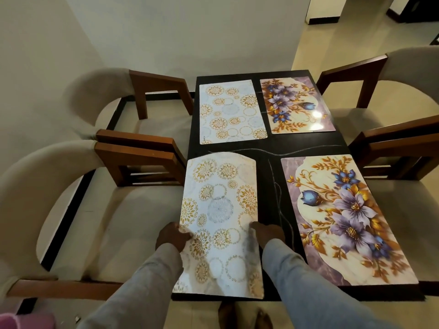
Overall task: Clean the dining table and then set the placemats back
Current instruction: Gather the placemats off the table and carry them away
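A dark dining table carries several placemats. Both hands hold the near-left white placemat with gold circles by its long edges: my left hand grips the left edge, my right hand the right edge. The mat bows slightly, its far end arched above the table. A second gold-circle placemat lies flat at the far left. Two purple-flower placemats lie flat on the right, one far and one near.
Four beige padded chairs with brown wooden arms flank the table, two on the left and two on the right. A white wall stands beyond the table's far end. My bare feet show below the near edge.
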